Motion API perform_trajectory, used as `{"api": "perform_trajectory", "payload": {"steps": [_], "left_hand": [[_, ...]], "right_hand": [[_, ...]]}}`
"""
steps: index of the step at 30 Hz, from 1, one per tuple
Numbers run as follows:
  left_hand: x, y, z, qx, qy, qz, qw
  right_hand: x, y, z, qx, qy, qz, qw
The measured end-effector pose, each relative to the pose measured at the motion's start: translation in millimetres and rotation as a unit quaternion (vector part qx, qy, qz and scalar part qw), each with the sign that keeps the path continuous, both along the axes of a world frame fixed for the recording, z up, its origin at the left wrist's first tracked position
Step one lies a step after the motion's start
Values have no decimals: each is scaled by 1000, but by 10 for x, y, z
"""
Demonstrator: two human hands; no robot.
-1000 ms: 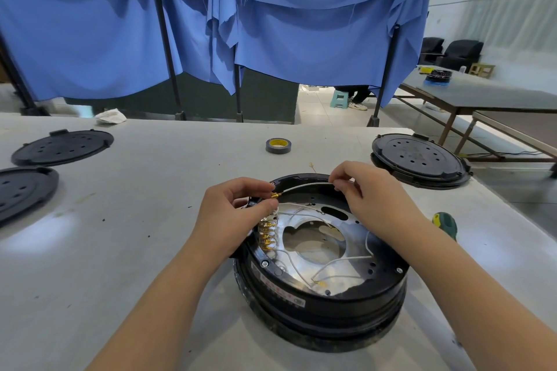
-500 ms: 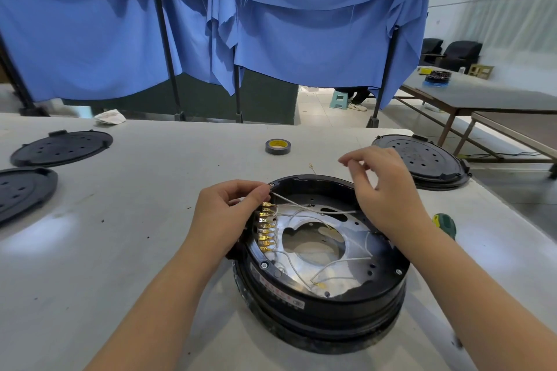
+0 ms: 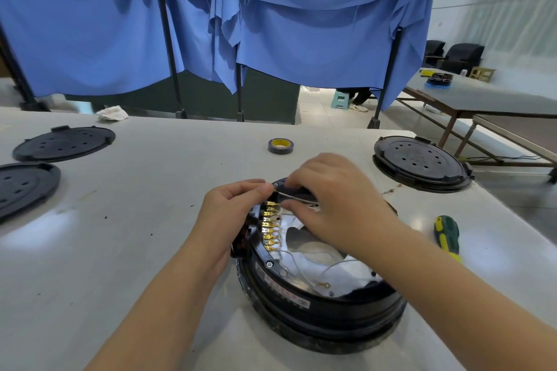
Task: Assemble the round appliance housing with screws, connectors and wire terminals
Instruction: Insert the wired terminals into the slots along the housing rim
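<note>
The round black housing [image 3: 319, 304] sits on the grey table [image 3: 126, 220] directly under both hands, a row of brass terminals [image 3: 270, 227] along its inner left edge. The left hand [image 3: 232, 214] pinches one end of a thin white wire [image 3: 297, 196] at the top of that row. The right hand [image 3: 337, 205], close beside it, curls over the same wire. A green-and-yellow screwdriver [image 3: 447, 233] lies right of the right hand; a tape roll [image 3: 280, 145] lies beyond both.

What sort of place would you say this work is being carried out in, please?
Probably a small assembly workshop: a bare worktable holds a round appliance housing, spare black covers, tape and a screwdriver, with blue cloth partitions and more tables behind.
</note>
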State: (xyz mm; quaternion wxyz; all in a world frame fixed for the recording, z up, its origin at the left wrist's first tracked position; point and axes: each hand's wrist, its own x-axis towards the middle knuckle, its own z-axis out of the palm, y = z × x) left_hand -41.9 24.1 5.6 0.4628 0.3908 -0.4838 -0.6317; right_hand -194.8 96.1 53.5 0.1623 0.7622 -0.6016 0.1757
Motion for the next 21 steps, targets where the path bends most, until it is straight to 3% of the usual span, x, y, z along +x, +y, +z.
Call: {"api": "perform_trajectory", "payload": {"steps": [2, 6, 11, 14, 17, 21], "left_hand": [[7, -18, -6, -14, -10, -16, 1000], [19, -8, 0, -19, 5, -32, 999], [-9, -1, -22, -31, -34, -29, 999], [-12, -6, -40, -99, -115, 21, 988], [24, -66, -83, -209, -252, 108, 939], [58, -136, -133, -212, -283, 91, 931]], "right_hand": [[86, -42, -52, 37, -50, 9, 998], [96, -102, -102, 56, -262, 9, 963], [78, -122, -181, 78, -354, 14, 932], [30, -137, -203, 94, -379, 1, 921], [16, -122, -231, 127, -357, 3, 926], [61, -97, -294, 191, -292, 8, 937]]}}
